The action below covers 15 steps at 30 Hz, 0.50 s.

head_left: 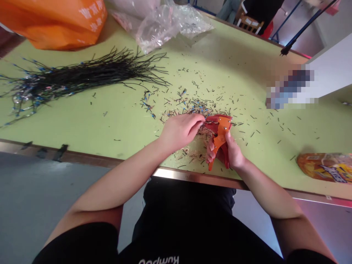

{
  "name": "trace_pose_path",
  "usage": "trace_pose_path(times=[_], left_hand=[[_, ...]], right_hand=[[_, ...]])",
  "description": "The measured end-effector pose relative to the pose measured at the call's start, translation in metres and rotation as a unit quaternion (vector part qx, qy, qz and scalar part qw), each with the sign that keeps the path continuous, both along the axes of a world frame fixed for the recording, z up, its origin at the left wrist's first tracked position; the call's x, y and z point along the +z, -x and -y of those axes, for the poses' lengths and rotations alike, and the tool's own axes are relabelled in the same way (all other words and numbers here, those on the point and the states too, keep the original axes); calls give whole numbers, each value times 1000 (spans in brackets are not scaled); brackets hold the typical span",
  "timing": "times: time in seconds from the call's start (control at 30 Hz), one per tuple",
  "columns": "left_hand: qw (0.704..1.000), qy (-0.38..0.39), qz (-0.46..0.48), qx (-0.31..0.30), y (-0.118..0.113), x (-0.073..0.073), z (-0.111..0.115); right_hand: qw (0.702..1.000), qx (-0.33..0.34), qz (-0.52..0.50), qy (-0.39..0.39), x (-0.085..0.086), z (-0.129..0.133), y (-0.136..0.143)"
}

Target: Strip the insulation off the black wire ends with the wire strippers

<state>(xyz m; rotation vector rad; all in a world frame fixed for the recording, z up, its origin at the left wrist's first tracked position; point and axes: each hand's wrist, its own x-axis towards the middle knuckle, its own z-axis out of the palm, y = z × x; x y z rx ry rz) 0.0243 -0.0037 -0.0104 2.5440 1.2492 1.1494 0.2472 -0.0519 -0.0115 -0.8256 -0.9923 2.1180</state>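
Wires (96,73) left, bag (68,29) behind, bottle (316,167) right

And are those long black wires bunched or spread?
Bunched: the black wires lie packed together on the table, though their ends fan out.

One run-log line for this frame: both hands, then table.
right hand: gripping orange-and-red hand tool | left hand: pinched beside tool's head, contents hidden | table: scattered clippings, black wire bundle at left
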Motion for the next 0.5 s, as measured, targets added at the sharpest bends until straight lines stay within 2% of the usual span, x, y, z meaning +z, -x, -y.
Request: trace_pose_path(times=[0.17, 0.5], left_hand=[[1000, -10, 13, -1, 0, -3, 0], [999, 33, -11, 9, 0, -2, 1]], right_hand=[[1000, -4, 6, -9, -2, 0, 1], [999, -23, 35, -20, -4, 3, 5]])
